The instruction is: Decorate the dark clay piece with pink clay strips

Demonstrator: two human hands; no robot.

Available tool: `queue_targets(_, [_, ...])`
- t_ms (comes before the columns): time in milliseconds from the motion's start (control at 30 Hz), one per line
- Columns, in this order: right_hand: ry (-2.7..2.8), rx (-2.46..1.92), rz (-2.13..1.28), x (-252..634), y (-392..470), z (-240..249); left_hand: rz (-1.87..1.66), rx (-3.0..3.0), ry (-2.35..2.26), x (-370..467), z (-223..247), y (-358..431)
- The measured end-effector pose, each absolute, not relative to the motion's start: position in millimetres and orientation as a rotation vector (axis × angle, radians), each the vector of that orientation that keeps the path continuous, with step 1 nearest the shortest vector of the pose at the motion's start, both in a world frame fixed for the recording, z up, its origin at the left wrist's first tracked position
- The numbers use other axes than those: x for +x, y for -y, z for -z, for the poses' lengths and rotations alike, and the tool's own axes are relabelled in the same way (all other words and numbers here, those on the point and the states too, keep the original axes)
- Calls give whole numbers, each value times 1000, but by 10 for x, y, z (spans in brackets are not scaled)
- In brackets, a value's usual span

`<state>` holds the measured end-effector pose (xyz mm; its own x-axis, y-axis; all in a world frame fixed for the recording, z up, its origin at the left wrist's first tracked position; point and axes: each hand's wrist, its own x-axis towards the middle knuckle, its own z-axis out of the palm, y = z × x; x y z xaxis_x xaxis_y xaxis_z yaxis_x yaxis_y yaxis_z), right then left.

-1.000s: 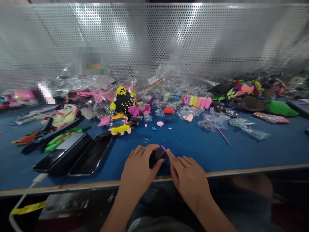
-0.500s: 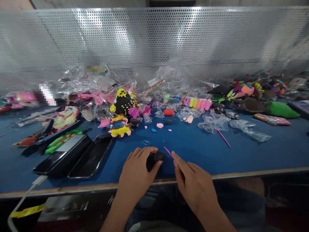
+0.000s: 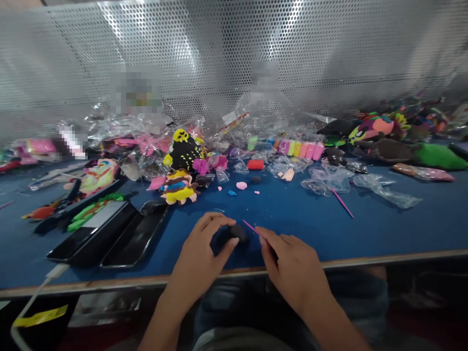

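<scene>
A rounded lump of black modelling clay [image 3: 239, 235] rests on the blue table near its front edge. My left hand [image 3: 201, 248] curves around the lump, with fingertips at its far side and thumb at its near side. In my right hand [image 3: 288, 258] a thin pink modelling stick [image 3: 251, 227] is pinched between thumb and forefinger. Its tip points up and left, just beyond the clay and apart from it. Farther back lie a pink clay piece [image 3: 241, 185], a small blue piece [image 3: 232, 193] and a dark piece [image 3: 256, 180].
On the left stand a power bank or dark device [image 3: 95, 234] with a white cable and a phone [image 3: 135, 239]. Clay figures [image 3: 183, 151], clear plastic bags [image 3: 325, 178] and a strip of coloured clay [image 3: 298, 149] line the back. Another pink stick [image 3: 342, 203] lies right.
My left hand has shifted slightly left and its thumb and fingers sit a little looser around the clay. The stick's tip has moved slightly left. The camera view has tilted down a little.
</scene>
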<state>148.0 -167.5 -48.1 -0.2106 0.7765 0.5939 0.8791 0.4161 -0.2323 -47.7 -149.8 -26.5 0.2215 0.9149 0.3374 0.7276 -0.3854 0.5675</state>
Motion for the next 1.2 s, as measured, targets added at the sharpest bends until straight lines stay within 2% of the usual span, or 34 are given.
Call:
queue_targets(267, [2093, -1384, 177, 1383, 1691, 441, -759, 2245, -1704, -451, 318, 1515])
queue_targets(567, [2080, -1435, -39, 1439, 1677, 410, -718, 2270, -1715, -446, 306, 1504])
queue_targets(800, [2145, -1308, 246, 1378, 1708, 489, -708, 2293, -1723, -446, 306, 1530])
queue_targets(1000, [2238, -1120, 442, 1466, 1764, 487, -937, 2295, -1610, -483, 305, 1553])
queue_targets(1200, [2370, -1091, 498, 1494, 1797, 425, -925, 2355, -1557, -472, 303, 1536])
